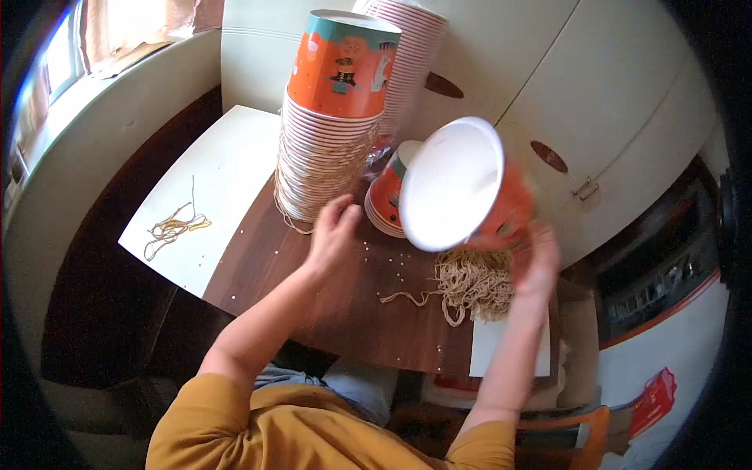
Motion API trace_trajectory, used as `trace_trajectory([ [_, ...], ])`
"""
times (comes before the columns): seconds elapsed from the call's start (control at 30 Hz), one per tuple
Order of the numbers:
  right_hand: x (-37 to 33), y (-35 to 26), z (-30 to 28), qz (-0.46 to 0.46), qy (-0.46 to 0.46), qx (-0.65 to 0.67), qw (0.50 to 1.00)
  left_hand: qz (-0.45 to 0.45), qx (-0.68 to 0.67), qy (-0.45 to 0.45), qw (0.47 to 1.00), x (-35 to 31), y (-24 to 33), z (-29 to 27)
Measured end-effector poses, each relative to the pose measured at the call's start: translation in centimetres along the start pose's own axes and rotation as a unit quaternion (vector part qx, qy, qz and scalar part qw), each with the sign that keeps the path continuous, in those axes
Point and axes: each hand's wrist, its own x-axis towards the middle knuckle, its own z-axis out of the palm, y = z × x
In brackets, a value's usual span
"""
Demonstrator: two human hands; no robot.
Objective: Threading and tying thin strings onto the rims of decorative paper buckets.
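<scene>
The right hand [536,262] grasps a bucket [454,184] by its outer side, fingers spread along the curved wall; the bucket is in the air above the table [368,325], tipped so that its round mouth faces the wearer, showing a smooth white lining, a rolled white rim and a printed orange outside, a little blurred at the edge; the left hand [337,227] is near the foot of the tall stack [329,153], its fingers curled inward in a loose fist, and I cannot tell whether anything is pinched in it.

The tall stack is of upside-down paper buckets nested together, the uppermost orange with a teal band and cartoon figures, the rims below layered like ribs and strung with thin twisted cord that droops in loops; a short stack [385,205] sits just beside it, also rim-down; a ribbed pale stack [415,47] rises behind.

Beneath the raised bucket lies a cord pile [474,286], beige, fibrous and tangled, one strand trailing left over the dark wood grain; a few strands [174,227] curl on a flat white sheet [215,176] at left; a white card [487,348] lies near the right edge; tiny pale specks [233,297] dot the wood.
</scene>
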Motion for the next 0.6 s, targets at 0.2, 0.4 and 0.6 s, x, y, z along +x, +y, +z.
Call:
trace_trajectory([
  [0.2,-10.7,14.7,1.8,0.352,-0.131,0.230,0.898,-0.139,0.109,-0.149,0.973,-5.2,11.7,-6.7],
  [0.4,-10.5,12.9,1.7,-0.032,-0.202,-0.478,0.854,-0.119,0.258,-0.140,0.949,-5.8,13.6,-10.7],
  [0.6,-6.3,7.9,-0.9,-0.007,-0.352,-0.610,0.710,-0.070,0.339,-0.129,0.929,-6.3,12.1,-12.1],
])
